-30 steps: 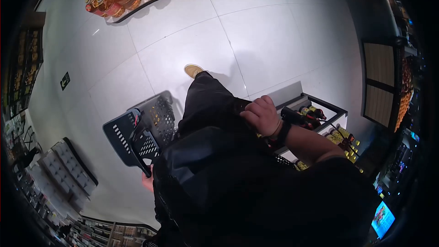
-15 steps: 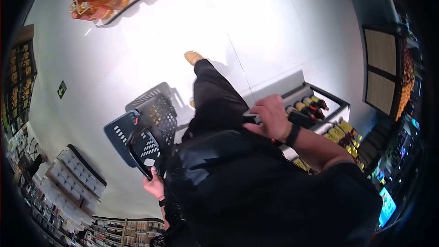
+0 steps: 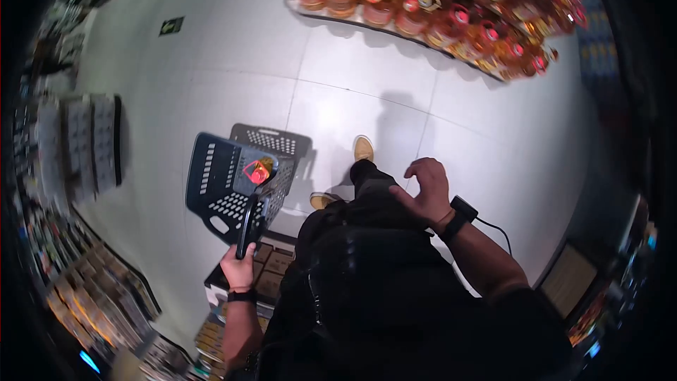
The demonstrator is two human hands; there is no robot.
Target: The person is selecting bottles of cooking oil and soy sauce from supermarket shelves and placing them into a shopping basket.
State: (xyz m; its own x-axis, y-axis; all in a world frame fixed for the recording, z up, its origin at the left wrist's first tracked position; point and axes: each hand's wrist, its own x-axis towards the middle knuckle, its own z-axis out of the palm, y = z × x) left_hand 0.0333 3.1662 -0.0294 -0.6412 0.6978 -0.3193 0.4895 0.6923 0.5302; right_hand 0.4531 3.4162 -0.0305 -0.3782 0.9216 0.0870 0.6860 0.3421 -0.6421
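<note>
My left hand (image 3: 238, 268) is closed around the black handle (image 3: 247, 229) of a dark shopping basket (image 3: 199, 187) with slotted walls. The basket hangs at my left side. Inside it lies a bottle (image 3: 262, 170) with a red cap or handle and amber contents; the rest of it is hidden by the basket walls. In front of my body on the right, my right hand (image 3: 427, 194) is empty, with the thumb apart from the loosely curved fingers. A dark band circles each wrist.
Large amber jugs with red caps (image 3: 423, 14) fill a low shelf ahead to the right. Stacked white packs (image 3: 77, 144) stand on the left. A green sign (image 3: 171, 26) marks the pale floor. Cartons (image 3: 275, 264) sit behind the basket; a black box with a cable (image 3: 463, 208) is near my right wrist.
My view has turned right, bringing the jug shelf further into sight. The bottle in the basket now shows. My left hand keeps its hold on the handle; my right hand stays empty.
</note>
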